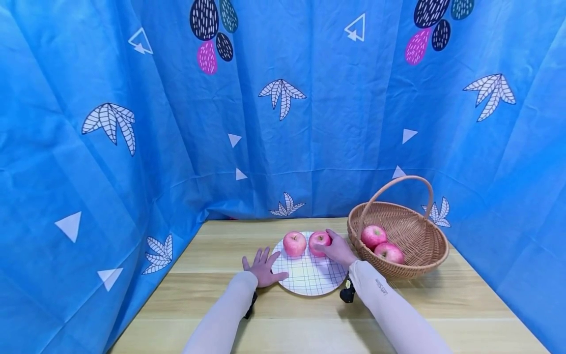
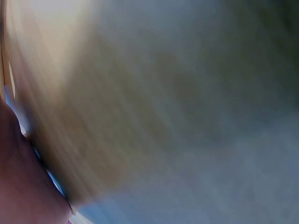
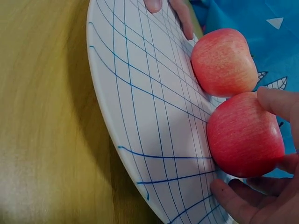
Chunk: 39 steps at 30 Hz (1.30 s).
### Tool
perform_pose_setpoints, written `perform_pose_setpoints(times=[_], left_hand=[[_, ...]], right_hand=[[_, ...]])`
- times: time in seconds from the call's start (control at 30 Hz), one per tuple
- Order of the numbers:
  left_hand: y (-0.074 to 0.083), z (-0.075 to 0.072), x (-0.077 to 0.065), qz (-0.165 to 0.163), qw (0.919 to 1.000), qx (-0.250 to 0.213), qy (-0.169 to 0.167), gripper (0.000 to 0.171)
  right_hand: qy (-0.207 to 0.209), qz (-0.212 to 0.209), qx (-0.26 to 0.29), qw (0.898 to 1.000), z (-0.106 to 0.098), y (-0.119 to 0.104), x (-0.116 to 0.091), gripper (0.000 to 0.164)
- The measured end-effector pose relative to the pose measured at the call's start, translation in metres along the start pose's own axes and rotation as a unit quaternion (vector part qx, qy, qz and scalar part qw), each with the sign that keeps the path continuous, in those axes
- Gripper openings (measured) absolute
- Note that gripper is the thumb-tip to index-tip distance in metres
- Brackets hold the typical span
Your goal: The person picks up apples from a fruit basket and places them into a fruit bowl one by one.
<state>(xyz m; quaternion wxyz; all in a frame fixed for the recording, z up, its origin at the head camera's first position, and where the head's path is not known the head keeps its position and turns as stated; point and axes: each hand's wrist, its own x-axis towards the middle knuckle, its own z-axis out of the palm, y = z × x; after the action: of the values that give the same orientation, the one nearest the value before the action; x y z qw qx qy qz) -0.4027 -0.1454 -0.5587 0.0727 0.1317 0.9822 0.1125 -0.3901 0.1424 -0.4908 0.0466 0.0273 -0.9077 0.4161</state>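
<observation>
Two red apples sit side by side on a round white plate (image 1: 309,280) with blue grid lines. My right hand (image 1: 339,250) holds the right apple (image 1: 318,241), its thumb and fingers curled about it in the right wrist view. The left apple (image 1: 294,244) stands just beside it, untouched by that hand. My left hand (image 1: 263,270) rests at the plate's left rim with its fingers spread, thumb over the edge. In the left wrist view only a blurred surface and part of the hand show.
A wicker basket (image 1: 426,246) with a tall handle stands tilted to the right of the plate. Inside lie two more apples, a rear one (image 1: 373,236) and a front one (image 1: 390,253). Blue patterned cloth (image 1: 336,123) hangs around the wooden table (image 1: 300,329).
</observation>
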Motion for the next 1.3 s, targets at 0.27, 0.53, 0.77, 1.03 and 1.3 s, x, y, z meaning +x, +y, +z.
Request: perform_pose_setpoints(times=[0.27, 0.53, 0.77, 1.03, 1.3], left_hand=[[0.0, -0.002, -0.001, -0.005, 0.9999, -0.001, -0.013, 0.102], [-0.001, -0.001, -0.001, -0.003, 1.0, 0.003, -0.004, 0.1], [0.0, -0.002, -0.001, 0.0, 1.0, 0.0, 0.0, 0.099], [-0.001, 0.0, 0.0, 0.003, 1.0, 0.004, 0.004, 0.1], [-0.003, 0.006, 0.004, 0.002, 0.9999, 0.006, 0.009, 0.101]], right_hand=[[0.003, -0.015, -0.01, 1.0, -0.002, -0.004, -0.004, 0.081], [0.0, -0.022, -0.025, 0.999, -0.004, -0.009, -0.011, 0.08], [0.017, -0.046, -0.048, 0.998, -0.011, -0.016, -0.019, 0.078], [0.027, -0.071, -0.066, 0.995, -0.02, -0.019, -0.028, 0.074], [0.028, -0.085, -0.092, 0.992, -0.029, -0.025, -0.037, 0.072]])
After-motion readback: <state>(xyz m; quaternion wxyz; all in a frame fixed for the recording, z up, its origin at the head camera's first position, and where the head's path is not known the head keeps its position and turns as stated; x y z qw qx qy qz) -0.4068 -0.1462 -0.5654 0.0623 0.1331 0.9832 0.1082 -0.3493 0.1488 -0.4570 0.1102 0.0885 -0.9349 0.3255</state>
